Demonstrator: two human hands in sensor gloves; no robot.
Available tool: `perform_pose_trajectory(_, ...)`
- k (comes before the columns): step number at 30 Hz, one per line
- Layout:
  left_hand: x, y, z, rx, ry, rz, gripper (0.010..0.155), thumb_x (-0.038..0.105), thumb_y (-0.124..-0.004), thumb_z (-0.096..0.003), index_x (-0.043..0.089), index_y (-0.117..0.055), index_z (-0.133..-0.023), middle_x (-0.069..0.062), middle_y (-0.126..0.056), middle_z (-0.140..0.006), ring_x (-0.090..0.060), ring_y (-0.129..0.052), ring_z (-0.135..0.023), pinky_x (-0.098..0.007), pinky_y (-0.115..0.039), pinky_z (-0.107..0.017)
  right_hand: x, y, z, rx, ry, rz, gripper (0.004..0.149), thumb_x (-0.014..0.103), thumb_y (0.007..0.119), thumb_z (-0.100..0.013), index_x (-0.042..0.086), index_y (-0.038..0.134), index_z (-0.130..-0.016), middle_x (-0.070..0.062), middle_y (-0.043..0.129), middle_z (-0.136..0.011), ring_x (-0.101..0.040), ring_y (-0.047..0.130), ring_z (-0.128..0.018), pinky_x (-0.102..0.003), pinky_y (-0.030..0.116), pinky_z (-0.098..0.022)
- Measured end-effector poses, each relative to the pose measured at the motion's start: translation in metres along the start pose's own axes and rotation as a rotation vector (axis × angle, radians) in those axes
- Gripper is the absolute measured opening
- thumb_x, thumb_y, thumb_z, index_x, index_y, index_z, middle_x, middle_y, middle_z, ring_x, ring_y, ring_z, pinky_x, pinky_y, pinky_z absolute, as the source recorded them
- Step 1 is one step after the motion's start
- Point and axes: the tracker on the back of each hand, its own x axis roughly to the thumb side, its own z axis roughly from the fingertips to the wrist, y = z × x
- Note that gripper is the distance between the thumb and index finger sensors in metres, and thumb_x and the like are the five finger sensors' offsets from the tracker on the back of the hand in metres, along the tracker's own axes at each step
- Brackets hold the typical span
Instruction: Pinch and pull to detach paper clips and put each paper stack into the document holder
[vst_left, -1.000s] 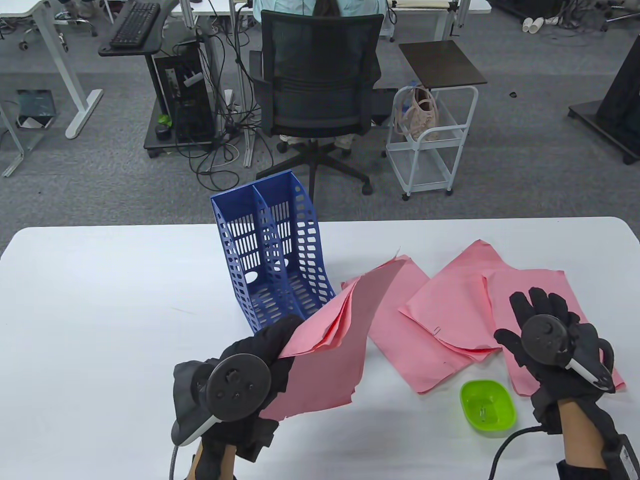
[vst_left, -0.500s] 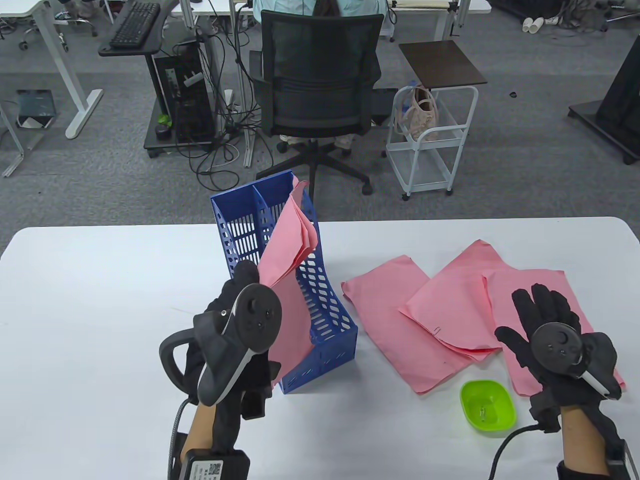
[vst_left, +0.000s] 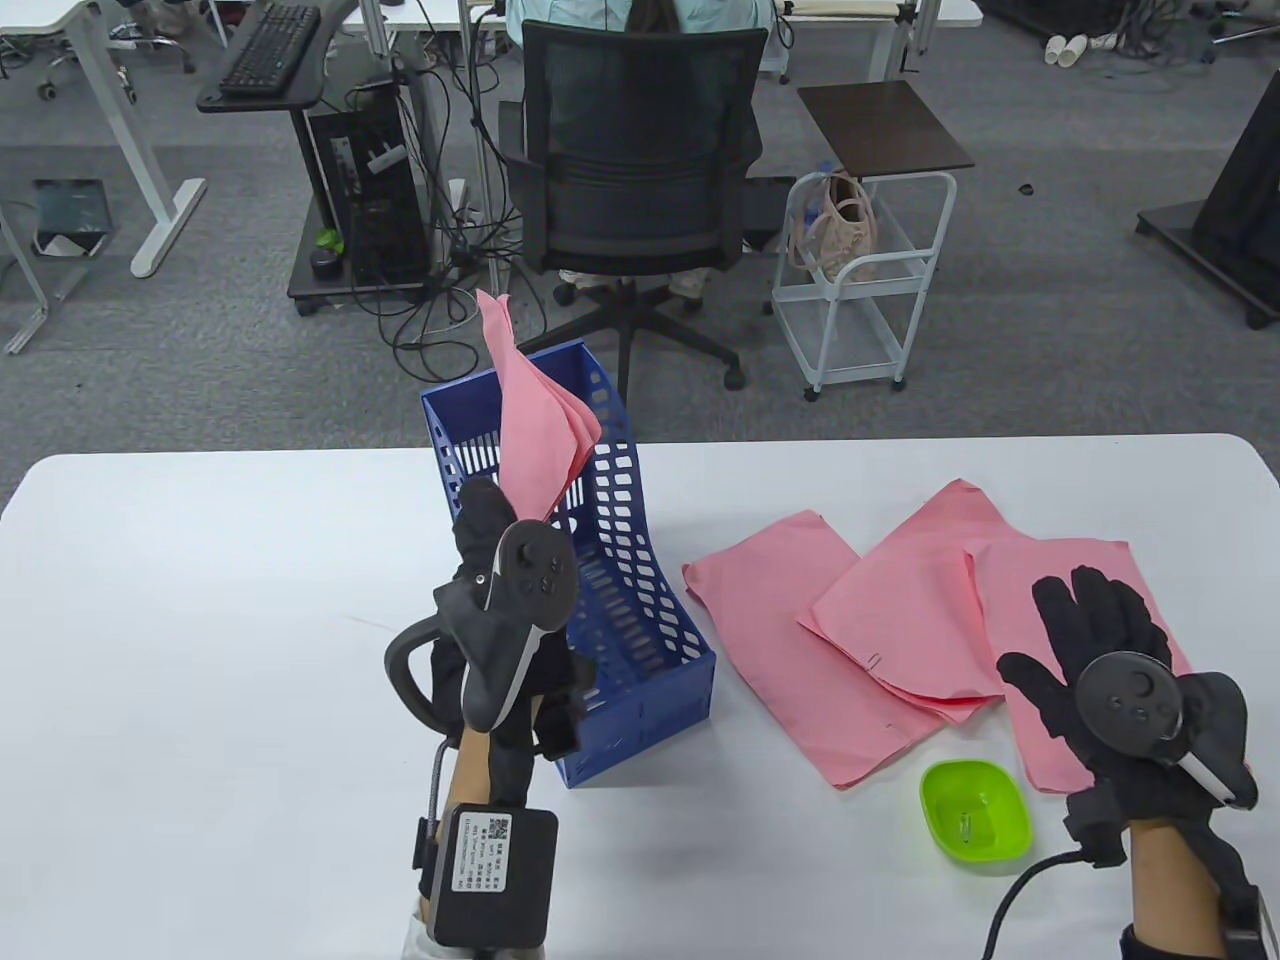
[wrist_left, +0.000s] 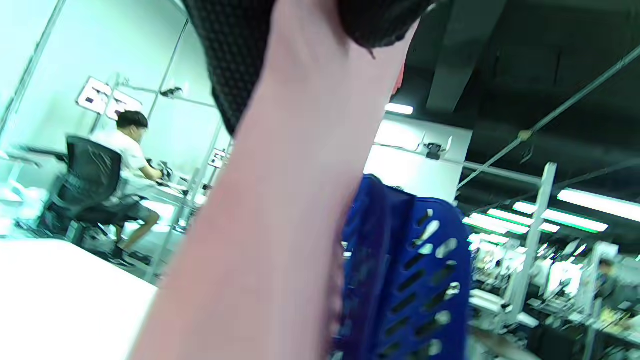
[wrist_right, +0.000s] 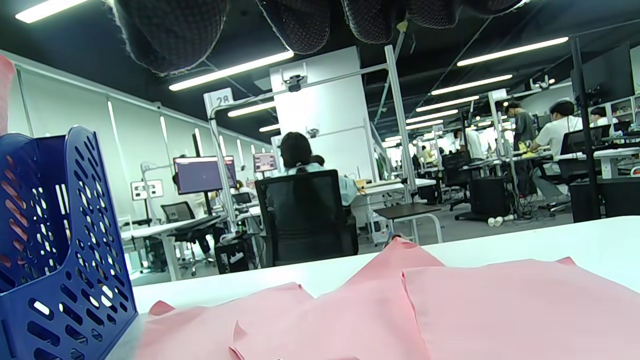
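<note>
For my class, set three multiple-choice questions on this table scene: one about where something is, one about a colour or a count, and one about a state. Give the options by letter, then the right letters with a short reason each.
1. Where is the green bowl?
A. Inside the document holder
B. On the table, beside the right hand
C. On the office chair

2. How many pink paper stacks lie flat on the table?
A. One
B. Three
C. Five

3. What is the left hand doing?
A. Holding a pink paper stack upright at the document holder
B. Resting flat on the table
C. Gripping the green bowl

Answers:
1 B: the bowl sits on the white table just left of the right hand.
2 B: three stacks overlap to the right of the blue document holder.
3 A: the held pink paper stack rises out of the holder's top, with the left hand's fingers on its lower end.
</note>
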Motion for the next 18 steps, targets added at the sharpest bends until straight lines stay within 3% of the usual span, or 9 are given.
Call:
perform_pose_trajectory(6, -0.017, -0.048, 0.007, -0.026, -0.017, 0.197, 0.063, 0.020, -0.061, -0.0591, 0.001, -0.035, -0.114, -0.026, -0.061, -0.109, -0.033, -0.097, -0.080, -0.035, -0.090, -0.057, 0.000, 0.000, 0.001, 0.002, 0.001, 0.008, 0.077, 0.050, 0.060, -0.058, 0.011, 0.033, -0.119, -0.034, 0.025, -0.123, -0.063, 0.026, -0.108, -0.070, 0.033, -0.078)
perform_pose_trajectory(11, -0.033, -0.081, 0.015, -0.023, -0.007, 0.240, 0.065, 0.019, -0.059, -0.0586, -0.001, -0.030, -0.113, -0.028, -0.057, -0.108, -0.034, -0.095, -0.082, -0.036, -0.089, -0.058, 0.001, 0.000, 0.000, 0.003, -0.002, 0.008, 0.077, 0.050, 0.060, -0.058, 0.010, 0.033, -0.119, -0.034, 0.025, -0.123, -0.063, 0.025, -0.108, -0.070, 0.033, -0.078)
perform_pose_trajectory(18, -0.044, -0.113, 0.020, -0.110, -0.007, 0.229, 0.068, 0.022, -0.061, -0.0582, -0.001, -0.030, -0.114, -0.027, -0.058, -0.109, -0.034, -0.093, -0.084, -0.036, -0.088, -0.060, 0.002, 0.002, 0.000, 0.015, -0.003, 0.028, 0.077, 0.050, 0.060, -0.058, 0.011, 0.033, -0.119, -0.034, 0.025, -0.123, -0.063, 0.025, -0.108, -0.070, 0.033, -0.078)
